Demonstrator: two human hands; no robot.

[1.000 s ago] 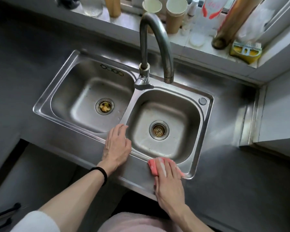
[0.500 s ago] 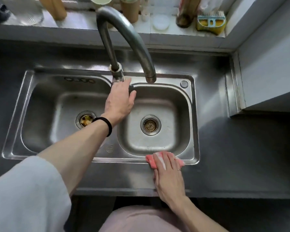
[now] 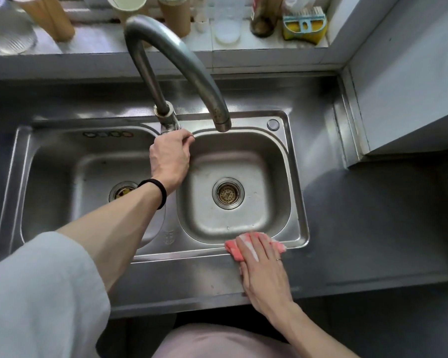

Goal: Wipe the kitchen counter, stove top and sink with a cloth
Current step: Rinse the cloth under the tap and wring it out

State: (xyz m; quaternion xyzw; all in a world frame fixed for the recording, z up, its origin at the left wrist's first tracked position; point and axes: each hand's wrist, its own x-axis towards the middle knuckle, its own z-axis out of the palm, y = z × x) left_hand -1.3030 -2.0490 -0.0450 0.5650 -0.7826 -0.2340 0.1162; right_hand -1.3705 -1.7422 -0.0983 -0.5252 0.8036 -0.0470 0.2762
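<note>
The left hand (image 3: pixel 170 156) grips the tap (image 3: pixel 150 81) at its base while the right hand (image 3: pixel 263 267) presses flat on the pink cloth (image 3: pixel 232 250) at the right basin's (image 3: pixel 269 174) five-o'clock rim, spout (image 3: pixel 221 120) waiting at twelve o'clock across the basin.

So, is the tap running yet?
Off. No stream falls from the tap into the right basin, though the left hand grips its base.
</note>
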